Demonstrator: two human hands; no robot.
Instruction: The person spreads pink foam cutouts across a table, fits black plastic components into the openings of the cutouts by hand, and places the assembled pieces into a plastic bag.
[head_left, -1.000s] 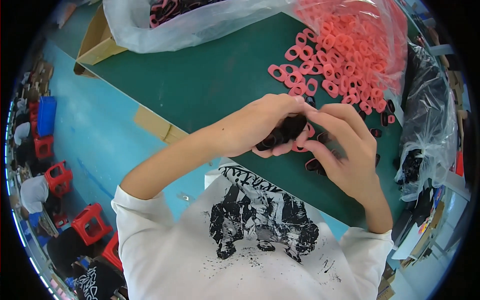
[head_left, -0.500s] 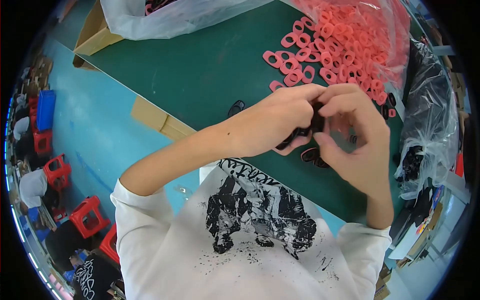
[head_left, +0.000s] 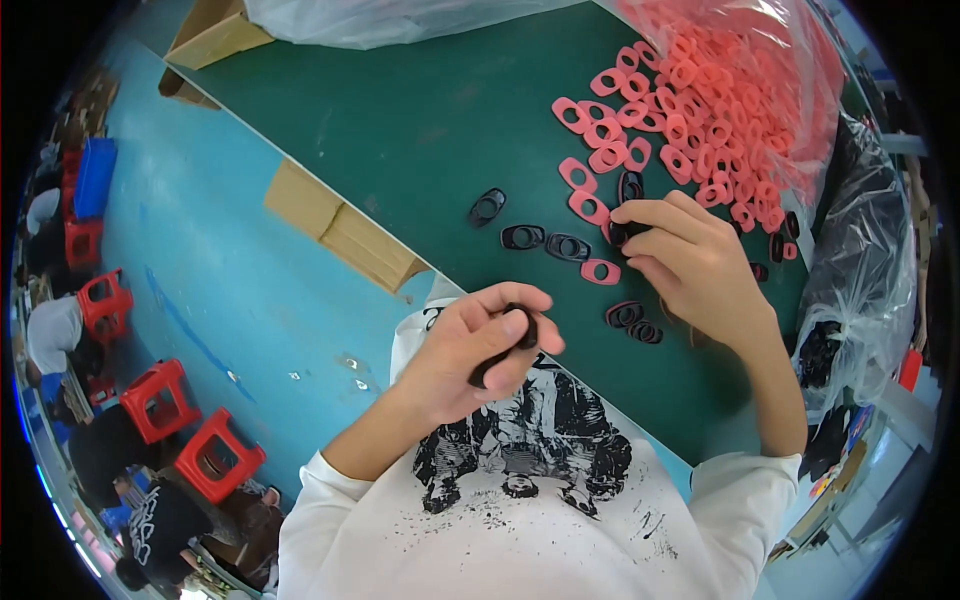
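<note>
Dark oval pieces sit in my left hand, its fingers curled round them, above the front edge of the green table. My right hand pinches a black ring piece over the table, beside the pink rings. Just beyond those fingertips lies another black ring. Left of them are more black oval rings and a loose pink ring. Below my right hand rest several dark rings with reddish edges, leaning on one another.
A large heap of pink rings spills from a clear bag at the far right. Clear plastic bags hang at the right edge. A cardboard box stands far left. Red stools and seated people are off to the left.
My hands, together before, are now apart: the left has drawn back toward my body with dark pieces, the right has reached to the rings. Several black and pink rings hidden earlier now show.
</note>
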